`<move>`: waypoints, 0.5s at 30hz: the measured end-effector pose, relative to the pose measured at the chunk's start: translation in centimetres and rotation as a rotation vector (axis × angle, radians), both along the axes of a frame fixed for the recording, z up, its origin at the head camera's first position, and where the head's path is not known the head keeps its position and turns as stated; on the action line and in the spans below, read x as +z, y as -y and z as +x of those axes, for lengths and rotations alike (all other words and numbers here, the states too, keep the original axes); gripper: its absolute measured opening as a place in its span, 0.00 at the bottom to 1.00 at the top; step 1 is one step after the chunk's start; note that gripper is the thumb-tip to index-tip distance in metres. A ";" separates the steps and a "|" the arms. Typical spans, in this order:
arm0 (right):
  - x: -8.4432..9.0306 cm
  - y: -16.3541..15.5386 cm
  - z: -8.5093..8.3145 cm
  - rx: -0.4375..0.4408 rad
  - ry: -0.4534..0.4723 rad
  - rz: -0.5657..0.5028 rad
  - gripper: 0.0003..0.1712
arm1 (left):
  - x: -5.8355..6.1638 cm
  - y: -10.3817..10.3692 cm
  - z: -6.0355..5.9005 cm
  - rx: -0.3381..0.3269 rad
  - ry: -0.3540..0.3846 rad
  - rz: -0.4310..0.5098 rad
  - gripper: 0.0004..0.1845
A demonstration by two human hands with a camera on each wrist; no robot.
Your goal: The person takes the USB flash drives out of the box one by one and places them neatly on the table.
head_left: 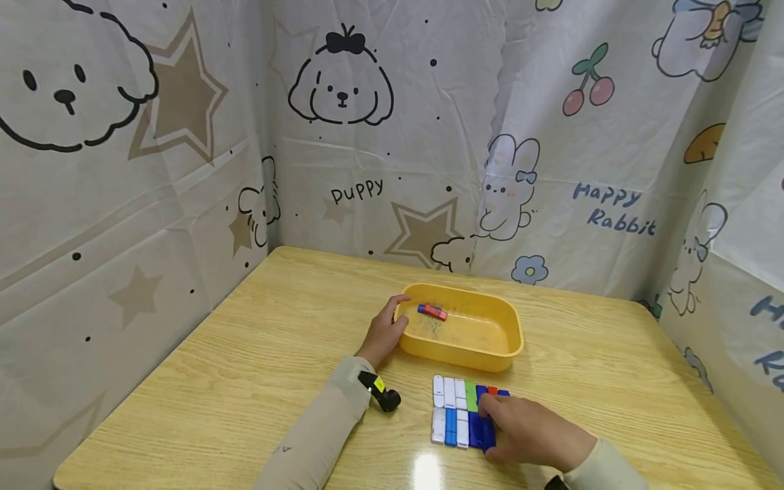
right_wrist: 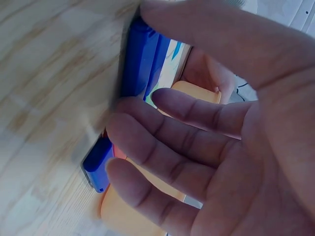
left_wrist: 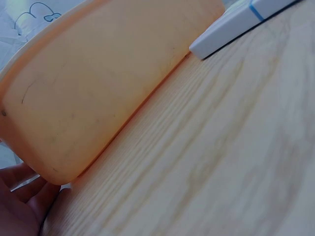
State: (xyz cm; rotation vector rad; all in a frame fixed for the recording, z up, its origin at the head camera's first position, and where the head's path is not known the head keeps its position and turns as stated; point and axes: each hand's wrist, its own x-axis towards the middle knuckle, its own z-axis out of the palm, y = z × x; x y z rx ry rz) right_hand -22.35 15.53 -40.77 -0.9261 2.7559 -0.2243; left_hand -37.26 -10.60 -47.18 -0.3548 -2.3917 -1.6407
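Head view, nearest first: the right hand (head_left: 531,430) lies over the right end of a two-row block of small sticks (head_left: 456,412) — white, blue, green and red — its fingers bent, fingertips on the dark blue ones; no clear grip shows. Beyond, the left hand (head_left: 386,331) steadies the yellow tray (head_left: 511,340), fingers curled over its left rim. One red-and-blue stick (head_left: 432,312) lies inside — so sorting looks to be in hand. Lifting another stick would call for a clean pinch.
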 end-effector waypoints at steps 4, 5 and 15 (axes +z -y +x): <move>-0.1 0.1 -0.1 0.001 0.001 0.002 0.23 | -0.1 0.0 -0.1 0.002 0.001 0.001 0.22; -0.1 0.2 -0.1 0.001 0.003 0.003 0.22 | -0.1 0.0 -0.1 0.000 0.000 0.001 0.22; 0.1 0.0 0.0 0.027 -0.034 -0.024 0.23 | 0.0 0.0 0.0 -0.005 0.001 0.005 0.23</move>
